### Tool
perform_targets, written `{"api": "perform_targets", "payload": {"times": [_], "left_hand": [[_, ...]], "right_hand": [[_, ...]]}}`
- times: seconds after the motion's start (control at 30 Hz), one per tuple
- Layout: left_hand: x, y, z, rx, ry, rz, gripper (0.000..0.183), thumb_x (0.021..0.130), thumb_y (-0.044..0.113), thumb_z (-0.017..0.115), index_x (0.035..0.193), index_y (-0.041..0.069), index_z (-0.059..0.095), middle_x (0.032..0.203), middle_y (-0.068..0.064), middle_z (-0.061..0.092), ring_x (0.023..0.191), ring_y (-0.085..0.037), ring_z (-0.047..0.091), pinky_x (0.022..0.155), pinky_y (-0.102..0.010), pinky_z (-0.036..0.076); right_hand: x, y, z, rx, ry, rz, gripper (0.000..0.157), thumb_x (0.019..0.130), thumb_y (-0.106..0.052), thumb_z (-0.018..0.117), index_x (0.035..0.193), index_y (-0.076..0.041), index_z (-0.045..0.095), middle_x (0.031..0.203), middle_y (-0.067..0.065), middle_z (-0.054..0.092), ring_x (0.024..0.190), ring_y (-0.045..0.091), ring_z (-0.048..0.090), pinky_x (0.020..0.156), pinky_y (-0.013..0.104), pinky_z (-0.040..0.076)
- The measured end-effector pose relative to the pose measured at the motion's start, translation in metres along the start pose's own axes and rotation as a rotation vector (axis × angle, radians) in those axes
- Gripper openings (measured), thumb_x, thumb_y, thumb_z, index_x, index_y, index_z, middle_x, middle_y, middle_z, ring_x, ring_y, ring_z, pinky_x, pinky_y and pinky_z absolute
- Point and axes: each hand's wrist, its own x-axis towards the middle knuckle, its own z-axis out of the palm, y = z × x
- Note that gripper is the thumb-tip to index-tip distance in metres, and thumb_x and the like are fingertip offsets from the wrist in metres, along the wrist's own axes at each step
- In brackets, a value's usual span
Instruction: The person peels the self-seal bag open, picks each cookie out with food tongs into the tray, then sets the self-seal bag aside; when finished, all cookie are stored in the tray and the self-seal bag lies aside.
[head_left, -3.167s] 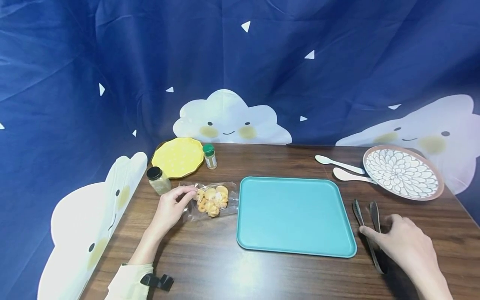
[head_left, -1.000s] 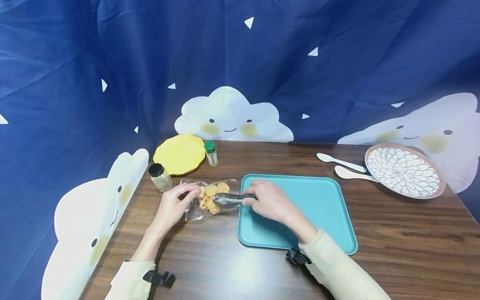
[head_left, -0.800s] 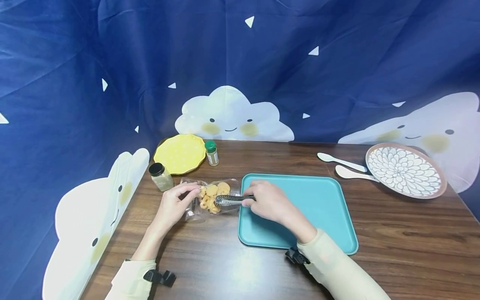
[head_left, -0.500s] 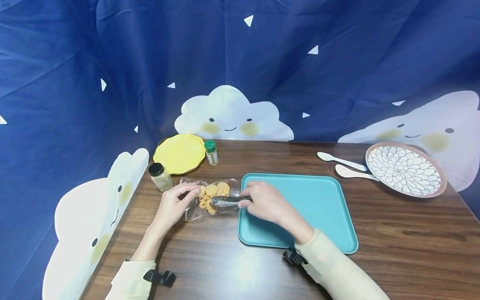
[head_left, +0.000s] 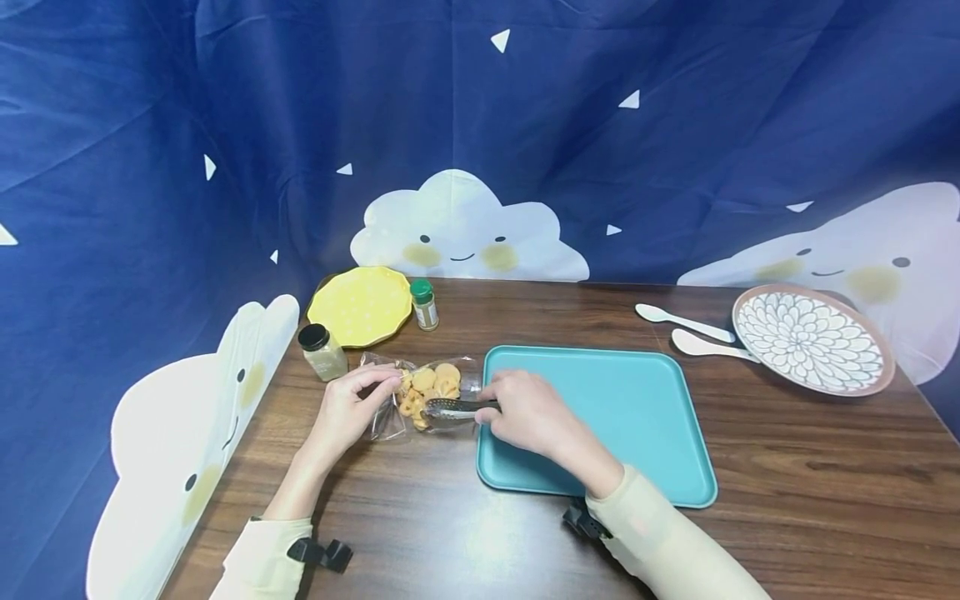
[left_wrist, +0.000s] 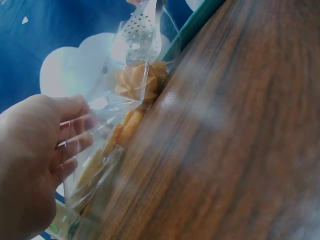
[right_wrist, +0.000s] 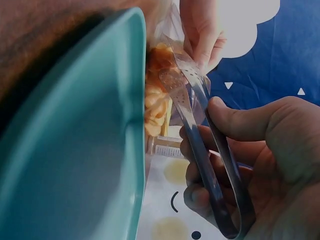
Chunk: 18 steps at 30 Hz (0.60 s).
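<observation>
My left hand (head_left: pixel 347 410) pinches the upper film of a clear plastic bag (head_left: pixel 386 423) between thumb and fingers. Inside the bag lie several golden cookies (head_left: pixel 423 381), some round, some ring-shaped; a star-piped cookie (left_wrist: pixel 131 82) shows close up in the left wrist view. Over the left edge of the teal tray (head_left: pixel 615 417), my right hand (head_left: pixel 528 417) grips metal tongs (right_wrist: pixel 197 145), thumb on one arm and fingers on the other. Their perforated tips reach into the bag's right end, among the cookies, and stand slightly apart in the right wrist view.
Behind the left hand are a black-lidded jar (head_left: pixel 324 354), a yellow plate (head_left: pixel 362 307) and a green-capped shaker (head_left: pixel 424 305). At the back right, two pale spoons (head_left: pixel 686 323) lie beside a petal-patterned plate (head_left: pixel 810 340). A blue cloth (head_left: pixel 525 125) hangs behind the table.
The right hand has carried the tongs from right of the tray leftward to the bag. Over the last second their tips have shifted slightly nearer. The left hand has barely moved.
</observation>
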Motion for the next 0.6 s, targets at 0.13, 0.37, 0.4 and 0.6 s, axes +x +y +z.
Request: {"api": "perform_targets", "payload": {"times": [0.13,0.37,0.4,0.6], "left_hand": [[0.0,-0.001,0.0,0.004,0.01,0.013,0.013,0.093,0.029,0.074,0.102,0.021,0.08,0.114,-0.004,0.079,0.115,-0.022,0.072,0.102,-0.004,0.044],[0.0,0.0,0.0,0.006,0.005,0.004,0.012,0.094,0.03,0.073,0.102,0.024,0.079,0.114,0.0,0.079,0.114,-0.02,0.072,0.099,-0.003,0.045],[0.0,0.001,0.0,0.007,0.005,0.004,0.012,0.094,0.03,0.073,0.102,0.024,0.079,0.113,0.0,0.079,0.113,-0.02,0.073,0.099,-0.003,0.045],[-0.001,0.001,0.0,0.023,-0.001,-0.005,0.012,0.094,0.03,0.073,0.103,0.024,0.079,0.114,0.0,0.078,0.115,-0.02,0.072,0.101,-0.012,0.05]], "right_hand": [[-0.003,-0.003,0.003,0.0,0.031,0.044,0.024,0.092,-0.03,0.074,0.11,-0.015,0.079,0.103,0.001,0.073,0.101,0.027,0.069,0.093,0.048,0.056],[-0.006,-0.005,0.004,0.005,0.074,0.122,0.013,0.09,-0.026,0.074,0.097,-0.018,0.081,0.095,-0.002,0.074,0.09,0.021,0.069,0.086,0.045,0.056],[-0.005,-0.005,0.005,0.006,0.07,0.131,0.014,0.09,-0.027,0.075,0.097,-0.018,0.081,0.096,-0.001,0.074,0.091,0.022,0.069,0.086,0.045,0.056],[-0.003,-0.002,0.011,0.021,0.048,0.15,0.016,0.087,-0.03,0.077,0.098,-0.018,0.081,0.102,0.001,0.077,0.097,0.024,0.07,0.091,0.047,0.056]]}}
